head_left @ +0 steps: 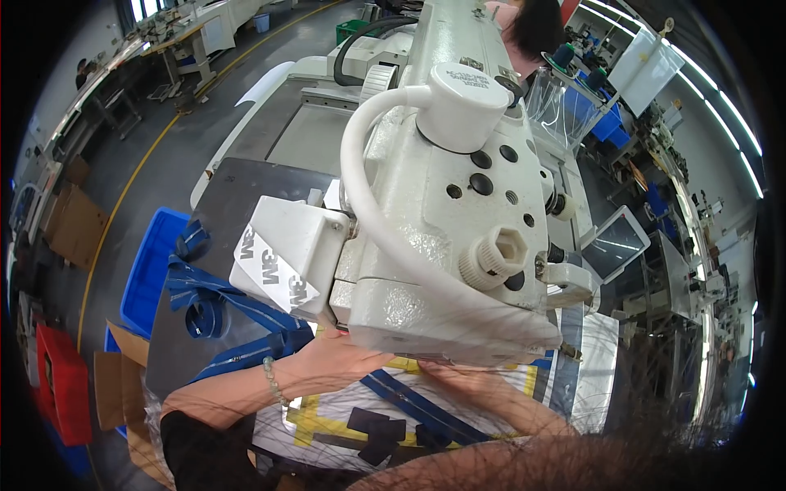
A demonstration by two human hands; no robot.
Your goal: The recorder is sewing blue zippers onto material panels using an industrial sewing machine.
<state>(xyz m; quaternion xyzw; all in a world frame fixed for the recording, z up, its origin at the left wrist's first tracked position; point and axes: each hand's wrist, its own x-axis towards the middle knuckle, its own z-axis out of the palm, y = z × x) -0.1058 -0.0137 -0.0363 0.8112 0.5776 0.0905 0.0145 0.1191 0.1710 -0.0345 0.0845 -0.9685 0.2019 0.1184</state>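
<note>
A large white industrial sewing machine (pixel 426 237) fills the middle of the view, and its head covers the ends of both my hands. My left hand (pixel 340 360), below a beaded bracelet, reaches under the machine head from the left. On the other side my right hand (pixel 458 380) reaches in under the front edge. Between them a blue zipper (pixel 409 401) runs diagonally over a white work surface (pixel 327 409) with yellow tape. More blue zipper tape (pixel 254 311) lies in a loose strip and coil to the left of the machine. The fingers of both hands are hidden.
Dark fabric pieces (pixel 377 434) lie near me. Left of the table stand blue bins (pixel 151 270), a red bin (pixel 61 385) and a cardboard box (pixel 123 380). A tablet-like screen (pixel 618 244) is on the right. Another person (pixel 532 33) is behind the machine.
</note>
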